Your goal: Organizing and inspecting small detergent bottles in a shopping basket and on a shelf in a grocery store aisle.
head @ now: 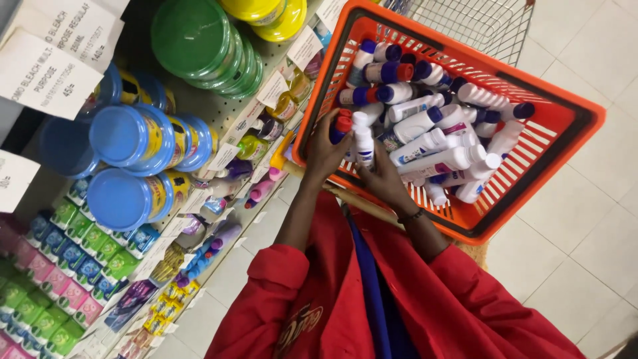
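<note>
An orange plastic basket (565, 113) holds several white bottles with blue, white and red caps. My left hand (323, 149) is at the basket's near left corner, gripping a bottle with a red cap (341, 125). My right hand (383, 178) is beside it, wrapped around a white bottle with a white cap (362, 136) that stands upright. Both hands are inside the basket's near edge. My red sleeves (279, 292) fill the lower middle of the view.
Store shelves run along the left with blue-lidded jars (129, 136), green and yellow lids (199, 40), small bottles and paper price tags (46, 73). A wire trolley (478, 20) sits behind the basket. Pale floor tiles (585, 233) lie to the right.
</note>
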